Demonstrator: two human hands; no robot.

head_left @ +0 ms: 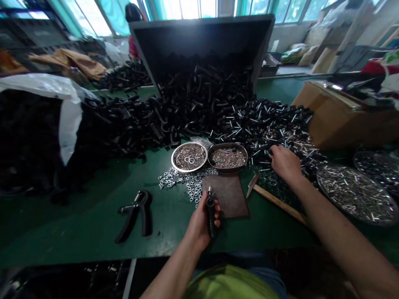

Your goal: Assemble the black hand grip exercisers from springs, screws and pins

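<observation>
My left hand (pixel 201 222) is wrapped round a black handle part (pixel 211 216) with a metal piece at its top, held over the front edge of a brown pad (pixel 229 195). My right hand (pixel 285 164) reaches to the edge of a pile of black knobs with metal screws (pixel 258 124); its fingers are bent together, and what they hold, if anything, is too small to name. A hammer (pixel 277 203) lies below that hand. On the left of the green table (pixel 93 224) rests a black hand grip with two handles (pixel 137 216).
A metal dish (pixel 189 158) and a dark tin (pixel 228 158) hold small parts, with loose nuts (pixel 193 182) in front. Behind stands a big grey bin (pixel 202 41) spilling black handles. To the right are a cardboard box (pixel 339 116) and a tray of pins (pixel 358 193).
</observation>
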